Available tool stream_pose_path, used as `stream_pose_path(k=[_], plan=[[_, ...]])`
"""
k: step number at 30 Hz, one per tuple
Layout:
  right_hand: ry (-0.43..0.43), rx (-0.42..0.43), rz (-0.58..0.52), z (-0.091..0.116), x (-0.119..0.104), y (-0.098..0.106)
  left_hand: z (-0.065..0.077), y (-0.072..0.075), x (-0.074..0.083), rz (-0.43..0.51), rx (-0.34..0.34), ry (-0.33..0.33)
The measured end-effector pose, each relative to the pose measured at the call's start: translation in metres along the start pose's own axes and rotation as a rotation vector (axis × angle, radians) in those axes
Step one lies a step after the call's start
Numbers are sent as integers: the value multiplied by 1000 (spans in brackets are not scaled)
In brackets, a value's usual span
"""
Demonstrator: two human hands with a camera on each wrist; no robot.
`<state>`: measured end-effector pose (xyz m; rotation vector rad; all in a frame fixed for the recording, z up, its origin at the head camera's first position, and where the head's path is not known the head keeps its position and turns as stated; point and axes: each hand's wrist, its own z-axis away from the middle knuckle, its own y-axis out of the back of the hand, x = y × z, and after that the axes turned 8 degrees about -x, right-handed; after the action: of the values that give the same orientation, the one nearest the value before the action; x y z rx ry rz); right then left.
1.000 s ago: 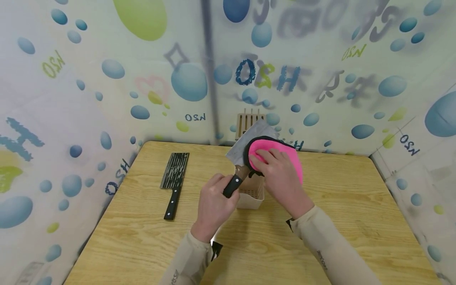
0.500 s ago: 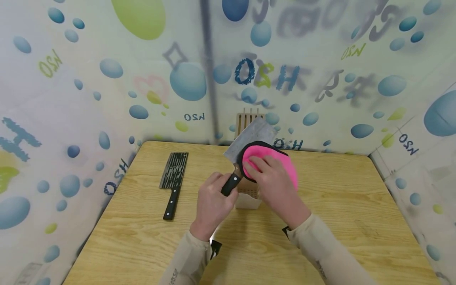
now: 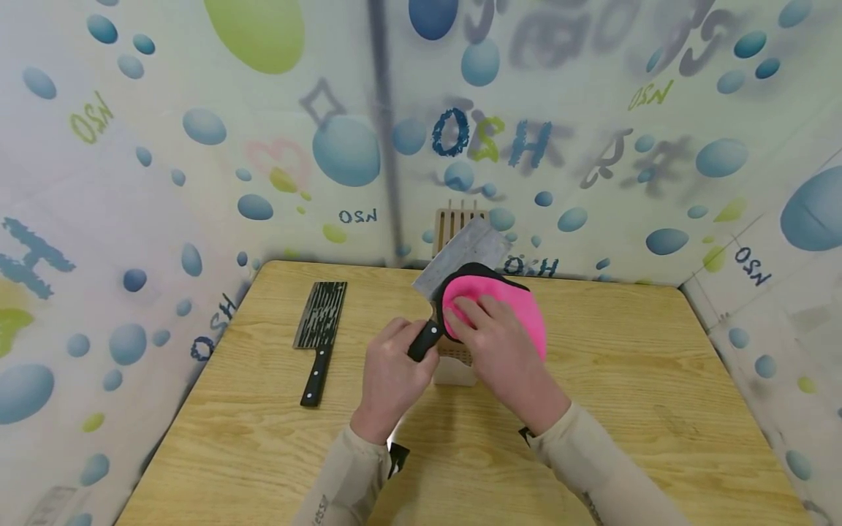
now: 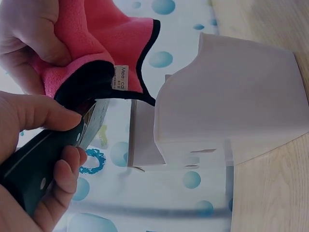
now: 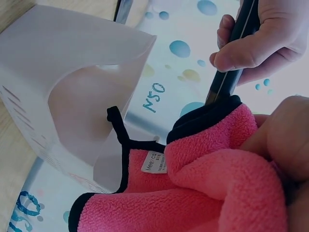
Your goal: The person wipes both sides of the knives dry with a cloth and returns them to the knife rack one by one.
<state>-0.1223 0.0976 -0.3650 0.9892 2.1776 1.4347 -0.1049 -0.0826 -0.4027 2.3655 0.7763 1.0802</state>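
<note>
My left hand [image 3: 396,372] grips the black riveted handle [image 4: 41,164] of a cleaver, whose grey blade [image 3: 462,252] tilts up to the right above the table. A pink cloth [image 3: 526,310] with black edging lies over the lower part of the blade. My right hand [image 3: 509,351] presses and pinches the cloth there, its fingers bunched into the fabric. In the right wrist view the cloth [image 5: 207,179] is folded and shows a white label and a black hanging loop. Part of the blade is hidden under the cloth.
A second cleaver [image 3: 322,340] with a black, streaked blade lies on the table [image 3: 237,438] to the left. Behind and below my hands stands a pale open-fronted plastic holder [image 3: 454,372] with a slotted back. A patterned curtain wall [image 3: 579,109] rises behind the table.
My right hand and the pink cloth have slid down and left along the blade toward the handle. The left hand with the cleaver has shifted only slightly left.
</note>
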Motion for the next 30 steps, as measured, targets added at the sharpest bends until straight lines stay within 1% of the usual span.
stream_pose_path(k=[2, 7, 10, 14, 18, 24, 30], plan=[[5, 0, -1, 0, -2, 1, 0, -1, 0, -3, -4, 8], [54, 22, -9, 0, -8, 1, -1, 0, 0, -18, -12, 29], [62, 20, -5, 0, -11, 2, -2, 1, 0, -28, -13, 31], [51, 16, -1, 0, -12, 2, -3, 1, 0, -31, -11, 21], [35, 36, -2, -3, -10, 0, -2, 0, 0, -25, 1, -3], [-5, 40, 30, -6, -2, -4, 0, -1, 0, -16, 1, -31], [-33, 36, 57, -6, 8, -6, 1, -1, 1, -21, -11, -37]])
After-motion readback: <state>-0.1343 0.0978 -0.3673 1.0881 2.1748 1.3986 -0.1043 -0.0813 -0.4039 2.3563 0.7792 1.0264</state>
